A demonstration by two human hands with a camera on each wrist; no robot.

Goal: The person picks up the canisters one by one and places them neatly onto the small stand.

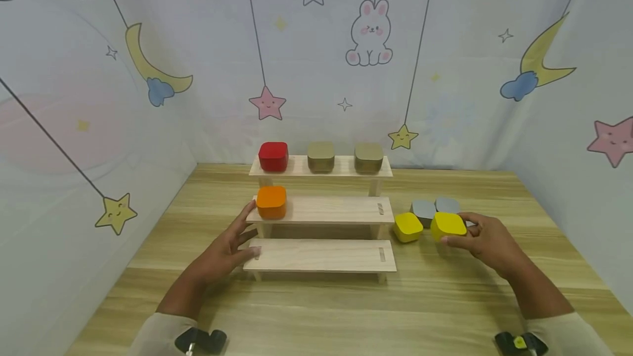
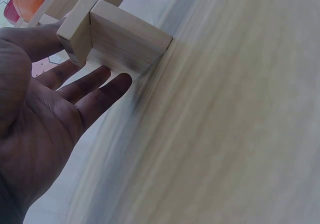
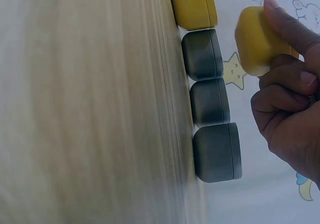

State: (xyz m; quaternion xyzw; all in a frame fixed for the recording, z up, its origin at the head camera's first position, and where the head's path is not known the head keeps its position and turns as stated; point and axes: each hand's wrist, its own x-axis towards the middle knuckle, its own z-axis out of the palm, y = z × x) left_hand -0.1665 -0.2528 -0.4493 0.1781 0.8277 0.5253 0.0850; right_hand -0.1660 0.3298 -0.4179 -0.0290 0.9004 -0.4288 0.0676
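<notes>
Right of the three-tier wooden stand, a yellow block is in the right hand, held clear of the surface. Thumb and index finger pinch it from opposite sides; the other fingers curl in below. Left hand is at the stand's left end, fingers spread apart, thumb over the bottom tier. Second yellow block and grey blocks sit nearby on the surface. Handling, judged by looks: light, stiff, not fragile. Smooth sides and rounded corners might slip, so best hold is flat opposite sides, midway, off the corners. Two-finger pinch seems enough; no hard squeeze needed.
</notes>
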